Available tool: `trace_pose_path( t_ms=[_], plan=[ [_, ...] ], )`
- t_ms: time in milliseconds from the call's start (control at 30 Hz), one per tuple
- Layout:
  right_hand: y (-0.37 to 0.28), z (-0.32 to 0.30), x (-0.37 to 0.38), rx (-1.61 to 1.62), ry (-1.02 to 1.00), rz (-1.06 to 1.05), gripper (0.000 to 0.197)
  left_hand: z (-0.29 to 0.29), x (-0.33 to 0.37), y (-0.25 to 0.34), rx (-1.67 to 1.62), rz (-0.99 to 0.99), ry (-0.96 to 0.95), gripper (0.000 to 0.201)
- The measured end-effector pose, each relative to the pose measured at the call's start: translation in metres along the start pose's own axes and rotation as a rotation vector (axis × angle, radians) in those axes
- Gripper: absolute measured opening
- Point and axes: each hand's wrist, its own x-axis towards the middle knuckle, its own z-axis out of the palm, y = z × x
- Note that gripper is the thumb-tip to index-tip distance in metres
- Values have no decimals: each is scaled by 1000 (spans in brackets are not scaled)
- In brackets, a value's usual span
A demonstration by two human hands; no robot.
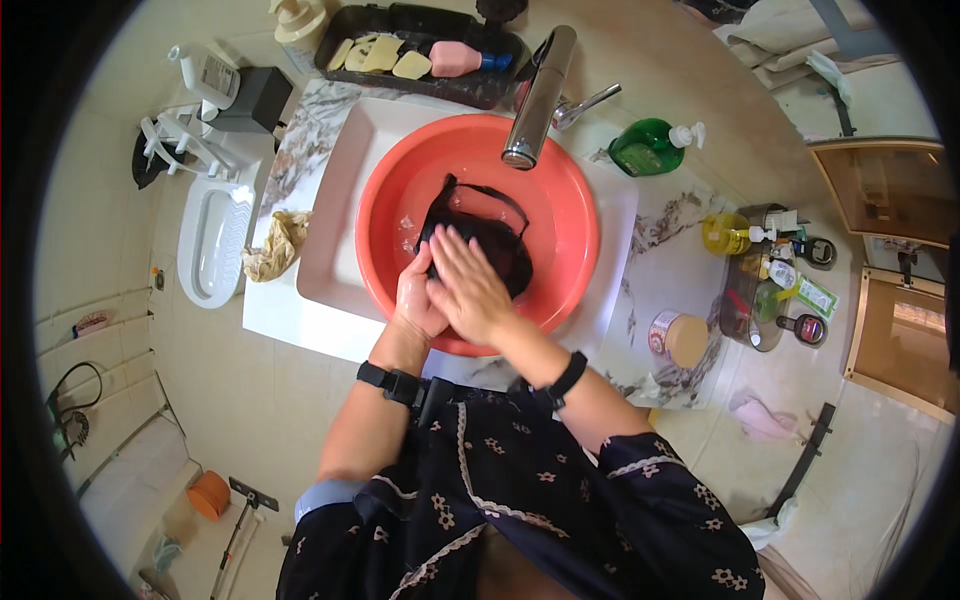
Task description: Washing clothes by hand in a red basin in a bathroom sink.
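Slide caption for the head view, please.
The left hand and right hand meet over a black strapped item in a coral basin under a chrome faucet.

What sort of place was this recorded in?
Probably a home bathroom or washroom: there is a white sink at a marble-patterned counter, with a chrome faucet over it and a green pump bottle nearby.

A black tray [410,22] sits near the top edge of my remote view; I spot a jar [686,340] right of centre, a pink cloth [762,417] lower right, an orange tub [208,495] lower left.
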Motion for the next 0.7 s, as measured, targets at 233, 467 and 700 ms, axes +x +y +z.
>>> trace_pose_path(
  t_ms=[233, 467, 700],
  plan=[
    [39, -6, -3, -97, 99, 219, 61, 14, -10, 13, 13, -24, -75, 50],
    [8, -34, 38, -120, 29, -91, 46, 17, -13, 1, 218, -99, 96, 49],
    [66, -33, 13, 515, -169, 400, 42, 13, -5, 8, 612, 12, 328, 35]
  ],
)
